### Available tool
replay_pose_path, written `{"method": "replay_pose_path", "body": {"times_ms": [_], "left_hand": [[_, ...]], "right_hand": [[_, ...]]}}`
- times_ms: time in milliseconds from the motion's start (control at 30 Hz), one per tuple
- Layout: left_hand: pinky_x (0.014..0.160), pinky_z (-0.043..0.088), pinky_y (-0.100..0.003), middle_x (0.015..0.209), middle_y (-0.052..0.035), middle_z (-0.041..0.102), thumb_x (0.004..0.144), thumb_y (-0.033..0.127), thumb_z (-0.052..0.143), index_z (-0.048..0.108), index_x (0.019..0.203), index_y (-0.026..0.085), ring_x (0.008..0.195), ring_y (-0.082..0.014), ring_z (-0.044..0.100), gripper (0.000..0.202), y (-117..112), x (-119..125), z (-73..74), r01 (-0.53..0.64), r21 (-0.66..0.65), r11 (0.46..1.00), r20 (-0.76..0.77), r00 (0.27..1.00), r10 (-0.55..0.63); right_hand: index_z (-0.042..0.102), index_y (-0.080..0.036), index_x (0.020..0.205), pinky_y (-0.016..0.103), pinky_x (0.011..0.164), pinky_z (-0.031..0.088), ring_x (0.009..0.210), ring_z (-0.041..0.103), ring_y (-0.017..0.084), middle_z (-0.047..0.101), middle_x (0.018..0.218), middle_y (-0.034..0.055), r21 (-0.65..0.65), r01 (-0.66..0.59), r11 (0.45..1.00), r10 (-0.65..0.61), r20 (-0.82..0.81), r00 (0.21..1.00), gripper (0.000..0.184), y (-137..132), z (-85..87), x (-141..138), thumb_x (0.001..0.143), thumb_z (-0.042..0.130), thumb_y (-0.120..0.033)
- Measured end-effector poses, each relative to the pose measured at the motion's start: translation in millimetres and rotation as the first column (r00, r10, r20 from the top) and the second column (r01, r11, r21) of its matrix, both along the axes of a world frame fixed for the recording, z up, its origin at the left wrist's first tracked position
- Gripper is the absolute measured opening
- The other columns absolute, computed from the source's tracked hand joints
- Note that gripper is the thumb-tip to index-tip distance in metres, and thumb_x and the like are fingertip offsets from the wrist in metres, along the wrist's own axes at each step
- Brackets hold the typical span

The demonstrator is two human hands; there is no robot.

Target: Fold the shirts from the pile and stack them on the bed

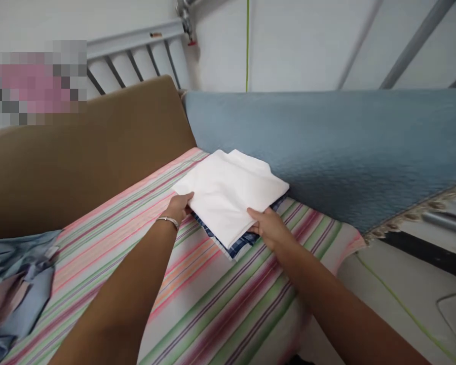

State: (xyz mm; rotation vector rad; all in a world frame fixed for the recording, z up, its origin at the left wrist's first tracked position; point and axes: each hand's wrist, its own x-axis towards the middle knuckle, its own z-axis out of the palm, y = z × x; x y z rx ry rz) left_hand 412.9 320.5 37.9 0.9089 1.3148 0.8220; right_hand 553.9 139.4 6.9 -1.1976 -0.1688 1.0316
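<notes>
A folded white cloth, perhaps a garment (228, 190), lies flat near the corner of the bed. Beneath it, a blue checked cloth (233, 249) peeks out along the near edges. My left hand (180, 205) grips the white cloth's left edge, thumb on top and fingers tucked under. On the near right edge, my right hand (268, 225) pinches the cloth the same way, its fingers partly hidden below. A silvery bracelet (169, 221) circles my left wrist.
A striped sheet (213, 299) covers the bed. A brown headboard (99, 147) rises at the left, and a blue quilted cover (327, 147) hangs along the far side. Crumpled grey-blue clothes (19, 289) lie at the left. A white radiator (137, 63) stands behind the headboard.
</notes>
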Motion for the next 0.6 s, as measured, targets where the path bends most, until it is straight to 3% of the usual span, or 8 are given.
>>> {"method": "replay_pose_path", "body": {"times_ms": [67, 133, 367, 433, 533, 600], "left_hand": [[0.063, 0.057, -0.029, 0.067, -0.0025, 0.064, 0.072, 0.007, 0.067, 0.061, 0.093, 0.009, 0.059, -0.0125, 0.061, 0.022, 4, -2, -16.4, 0.0, -0.017, 1.0, -0.017, 1.0, 0.0], [0.066, 0.057, -0.029, 0.07, -0.003, 0.065, 0.071, 0.009, 0.068, 0.061, 0.091, 0.01, 0.062, -0.0126, 0.062, 0.021, 7, -4, -18.9, 0.009, -0.011, 1.0, -0.022, 1.0, -0.009], [0.068, 0.057, -0.034, 0.079, -0.0059, 0.066, 0.072, 0.013, 0.068, 0.06, 0.092, 0.011, 0.065, -0.0141, 0.063, 0.022, -3, -4, 1.9, 0.042, 0.048, 0.998, -0.018, 0.999, -0.042], [0.07, 0.056, -0.035, 0.086, -0.0093, 0.066, 0.075, 0.017, 0.066, 0.059, 0.098, 0.01, 0.07, -0.0155, 0.064, 0.025, -15, -9, 9.4, 0.062, 0.075, 0.995, -0.015, 0.998, -0.061], [0.081, 0.053, -0.04, 0.113, -0.0158, 0.061, 0.076, 0.028, 0.065, 0.051, 0.117, 0.013, 0.09, -0.0207, 0.064, 0.046, -46, -35, 11.3, 0.072, 0.187, 0.98, -0.115, 0.992, -0.051], [0.089, 0.049, -0.045, 0.13, -0.0179, 0.05, 0.075, 0.04, 0.063, 0.042, 0.129, 0.016, 0.106, -0.0263, 0.058, 0.063, -74, -71, -1.4, 0.134, 0.371, 0.919, -0.375, 0.927, 0.016]], "right_hand": [[0.054, -0.019, 0.105, 0.032, 0.059, 0.058, 0.067, 0.065, 0.016, 0.069, 0.089, 0.003, 0.003, -0.016, 1.0, 0.016, 0.011, 1.0, 0.035, -2, -12.9, 1, 0.071, 0.063, -0.014], [0.054, -0.019, 0.103, 0.031, 0.057, 0.058, 0.068, 0.065, 0.015, 0.068, 0.093, 0.0033, 0.016, -0.024, 1.0, 0.024, 0.026, 0.999, 0.033, -3, -14.1, 3, 0.072, 0.064, -0.016], [0.051, -0.02, 0.104, 0.028, 0.056, 0.057, 0.067, 0.065, 0.014, 0.068, 0.091, 0.0025, 0.015, -0.068, 0.998, 0.066, 0.072, 0.995, 0.032, -9, -4.7, 10, 0.074, 0.061, -0.017], [0.05, -0.02, 0.103, 0.026, 0.054, 0.056, 0.064, 0.065, 0.014, 0.068, 0.088, 0.0026, -0.002, -0.089, 0.996, 0.089, 0.063, 0.994, 0.029, -15, -4.4, 7, 0.075, 0.059, -0.018], [0.049, -0.02, 0.106, 0.025, 0.055, 0.055, 0.065, 0.066, 0.014, 0.068, 0.085, 0.003, 0.006, -0.135, 0.991, 0.135, 0.036, 0.99, 0.032, -26, -2.7, 5, 0.075, 0.058, -0.017], [0.046, -0.019, 0.117, 0.027, 0.057, 0.055, 0.068, 0.067, 0.016, 0.068, 0.082, 0.004, -0.008, -0.167, 0.986, 0.167, 0.051, 0.985, 0.042, -35, 0.1, 9, 0.077, 0.057, -0.019]]}}
